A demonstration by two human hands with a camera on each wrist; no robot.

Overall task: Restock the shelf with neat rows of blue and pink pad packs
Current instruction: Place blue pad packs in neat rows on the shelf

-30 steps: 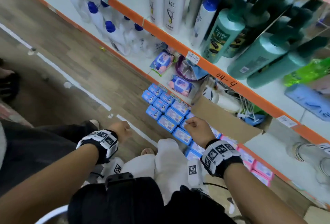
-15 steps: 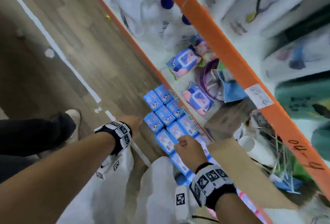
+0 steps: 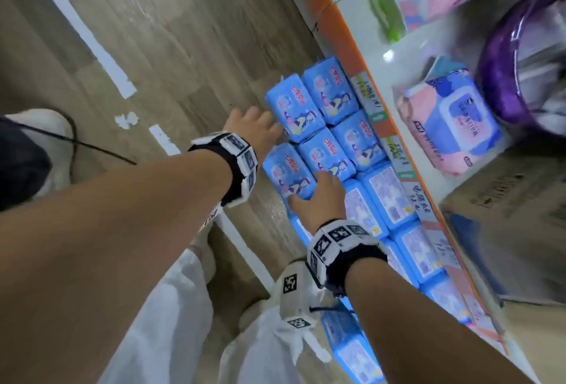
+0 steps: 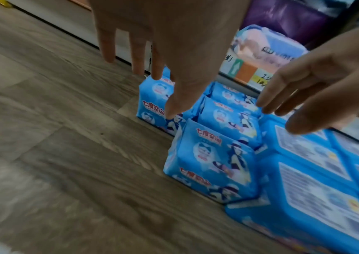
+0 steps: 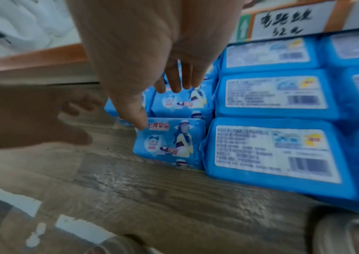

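Nearest us, our right hand point(image 3: 321, 199) reaches down over the blue pad packs point(image 3: 324, 135), which sit on the wood-look floor point(image 3: 171, 31) in rows hard against the foot of the shelf point(image 3: 338, 37). Its fingers are straight and only slightly parted, closing on nothing; in the head view they lie on the near picture-side pack point(image 4: 211, 165), though the wrist views leave it unclear whether they press or just hover. Beside it lie packs turned label-side up point(image 5: 276, 147). No pink pad packs show in these views.

A little farther out, our left hand point(image 3: 254, 129) comes in at the outer flank of the far pack point(image 3: 295, 115) — fingers extended and spread, holding nothing.

These packs look light and soft (thin glossy film over padding), so we judge they will dent under a hard squeeze and slide easily on the floor. We would take each by its two short ends, or gather several between flat palms — pinching the film alone would likely slip.

Beyond, on the shelf, lie wet-wipe packs point(image 3: 450, 126) and a purple basin point(image 3: 502, 83).
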